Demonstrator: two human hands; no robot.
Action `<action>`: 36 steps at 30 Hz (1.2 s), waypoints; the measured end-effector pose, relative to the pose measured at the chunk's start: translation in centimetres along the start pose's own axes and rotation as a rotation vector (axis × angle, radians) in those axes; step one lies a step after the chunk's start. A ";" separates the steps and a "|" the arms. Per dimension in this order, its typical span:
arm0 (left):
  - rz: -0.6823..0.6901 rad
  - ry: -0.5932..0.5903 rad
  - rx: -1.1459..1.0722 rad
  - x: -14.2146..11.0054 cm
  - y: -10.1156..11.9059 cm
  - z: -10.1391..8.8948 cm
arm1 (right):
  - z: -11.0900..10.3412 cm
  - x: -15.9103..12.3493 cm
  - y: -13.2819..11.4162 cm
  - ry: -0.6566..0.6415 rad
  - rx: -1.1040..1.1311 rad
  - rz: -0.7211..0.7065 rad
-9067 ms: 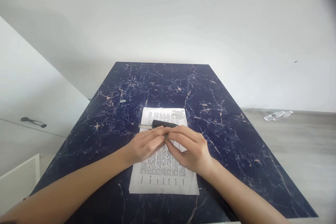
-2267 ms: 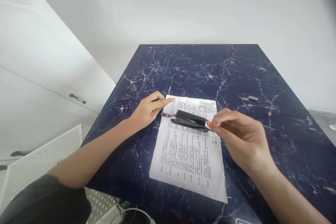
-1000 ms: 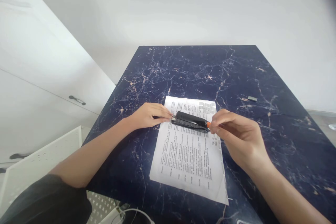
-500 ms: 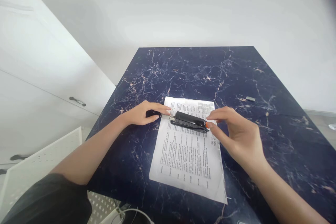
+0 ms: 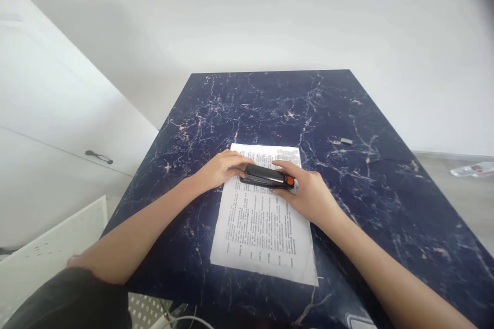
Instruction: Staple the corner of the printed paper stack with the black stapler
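A black stapler [image 5: 264,177] with an orange part at its right end lies across the printed sheets [image 5: 258,231]. My left hand [image 5: 222,168] grips the stapler's left end, its fingers on top and the thumb below. Around the right end, my right hand [image 5: 304,190] has its thumb on the near side and fingers on the far side. No metal rail sticks out of the stapler's left end now. A small grey strip, seemingly staples [image 5: 346,141], lies on the table to the right, away from both hands.
The dark blue marble-patterned table [image 5: 262,113] stands by a white wall. White cabinet doors with a dark handle [image 5: 99,157] are at left, above a white perforated panel [image 5: 57,241]. A clear plastic package [image 5: 473,169] lies on the floor at right. A pale cable [image 5: 189,318] shows below the table.
The stapler's metal rail, sticking out to the left earlier, has gone in. My right hand has moved from the orange tip to wrap around the right end. The view has shifted right.
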State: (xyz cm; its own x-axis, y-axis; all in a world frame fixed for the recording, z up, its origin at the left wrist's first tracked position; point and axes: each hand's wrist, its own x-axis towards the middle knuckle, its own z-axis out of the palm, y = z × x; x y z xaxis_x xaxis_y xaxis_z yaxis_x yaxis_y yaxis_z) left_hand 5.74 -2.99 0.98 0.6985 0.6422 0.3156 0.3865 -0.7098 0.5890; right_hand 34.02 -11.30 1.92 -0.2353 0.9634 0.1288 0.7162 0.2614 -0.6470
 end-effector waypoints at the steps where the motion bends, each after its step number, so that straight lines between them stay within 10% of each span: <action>1: -0.006 0.009 0.005 0.2 0.1 0.2 | -0.1 0.1 0.0 0.000 0.013 0.003; 11: -0.035 -0.027 -0.073 0.0 0.7 -0.4 | -0.5 0.4 0.2 -0.068 0.112 -0.047; 19: -0.317 0.370 -0.269 -0.3 0.3 -1.6 | -0.7 0.7 0.2 -0.147 -0.007 -0.133; 36: -0.374 0.341 -0.312 -0.4 -1.2 -0.9 | -5.6 -1.9 4.2 -0.172 -0.177 -0.097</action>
State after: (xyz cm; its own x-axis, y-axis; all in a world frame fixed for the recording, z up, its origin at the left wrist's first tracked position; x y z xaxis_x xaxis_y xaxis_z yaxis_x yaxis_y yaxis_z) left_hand 4.46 -2.13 0.85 0.2965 0.9255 0.2356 0.3375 -0.3323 0.8807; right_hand 41.12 -11.69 3.17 -0.4057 0.9129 0.0446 0.7853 0.3731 -0.4941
